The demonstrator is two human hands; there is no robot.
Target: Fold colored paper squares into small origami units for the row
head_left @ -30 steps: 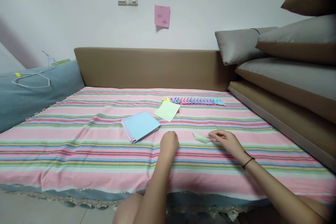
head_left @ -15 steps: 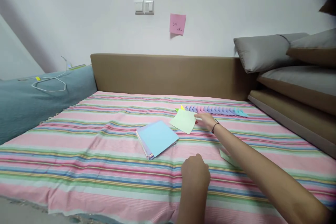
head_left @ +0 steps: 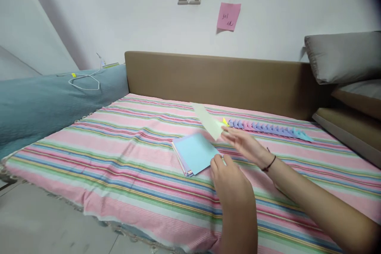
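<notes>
My right hand [head_left: 245, 145] holds a pale green paper sheet [head_left: 208, 121] by its near corner, lifted off the striped cloth [head_left: 119, 143] and tilted up to the left. A black band circles that wrist. My left hand [head_left: 230, 180] hovers over the cloth with its fingers curled, just right of a stack of coloured paper squares [head_left: 195, 153] with a light blue sheet on top. Behind the hands, a row of small folded paper pieces [head_left: 268, 128], mostly purple and pink, lies in a line.
A brown padded backrest [head_left: 214, 77] runs along the wall. Grey and brown cushions [head_left: 345, 57] are piled at the right. A teal blanket [head_left: 38, 101] with a white cable [head_left: 85, 81] lies at the left. A pink note [head_left: 228, 16] sticks to the wall.
My right hand left the small folded green piece, reached back to the pale green sheet and lifted it off the cloth. The camera swung left and my left hand moved toward the stack.
</notes>
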